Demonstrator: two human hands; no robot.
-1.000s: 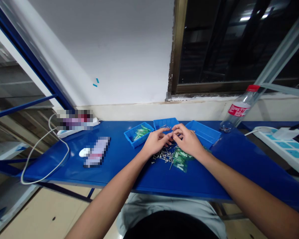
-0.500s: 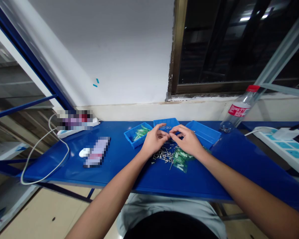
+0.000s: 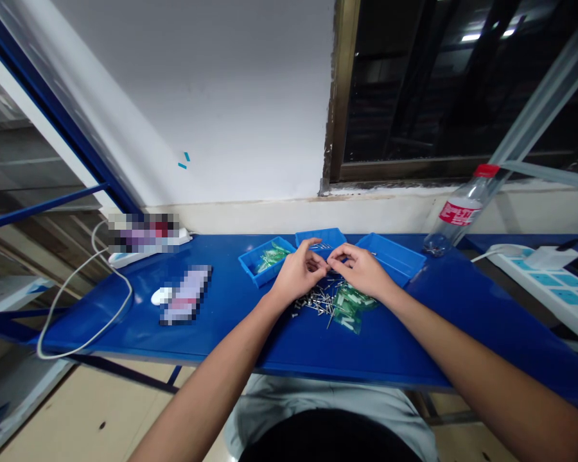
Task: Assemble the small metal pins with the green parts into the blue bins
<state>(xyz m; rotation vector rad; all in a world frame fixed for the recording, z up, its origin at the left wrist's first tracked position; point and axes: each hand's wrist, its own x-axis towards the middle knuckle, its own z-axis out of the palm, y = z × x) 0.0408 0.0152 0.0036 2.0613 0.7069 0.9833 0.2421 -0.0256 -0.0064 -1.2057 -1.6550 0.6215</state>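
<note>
My left hand (image 3: 297, 269) and my right hand (image 3: 359, 268) meet fingertip to fingertip above a pile of metal screws or rivets (image 3: 318, 301). Both are closed in a pinch; whatever sits between the fingertips is too small to make out. Under my right wrist lie green-tinted plastic packets (image 3: 350, 305) with small white pieces inside. Left of my hands, a blue bin (image 3: 256, 277) contains more green packets. Behind the fingers, a second blue bin (image 3: 320, 236) has several metal pins in it. A third blue bin (image 3: 395, 256) stands just beyond my right hand.
On the blue table (image 3: 231, 333), a blurred-out phone-like object (image 3: 187, 295) and a white oval item (image 3: 162, 296) lie to the left. Power strips stand at the far left (image 3: 149, 250) and right (image 3: 553, 282). A red-capped plastic bottle (image 3: 457, 212) is at the back right.
The two hands stay together over the pile, with only a slight shift of the right hand's fingers. The whole view has moved a touch.
</note>
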